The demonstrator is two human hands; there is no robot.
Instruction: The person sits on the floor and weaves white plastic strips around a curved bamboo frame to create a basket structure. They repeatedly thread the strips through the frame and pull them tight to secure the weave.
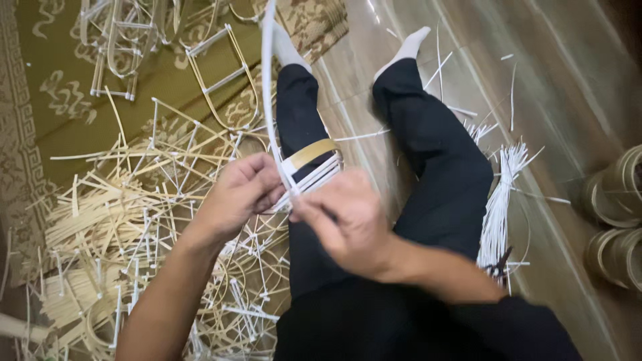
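My left hand (pixel 239 194) grips a joint where a long curved white rod (pixel 267 87) meets a bundle of short white and tan sticks (pixel 313 175). My right hand (pixel 348 224) pinches the same joint from the right, fingers closed on the sticks. A tan strip (pixel 311 152) crosses the bundle just above my hands. The rod arcs up and away past the top of the view. Both hands hover over my lap, above black trousers (pixel 435 154).
A heap of cut bamboo sticks and white-tied frames (pixel 134 227) covers the patterned rug on the left. Ladder-like frames (pixel 221 73) lie farther off. A bunch of white ties (pixel 498 207) rests on the shiny floor at right, near tape rolls (pixel 615 220).
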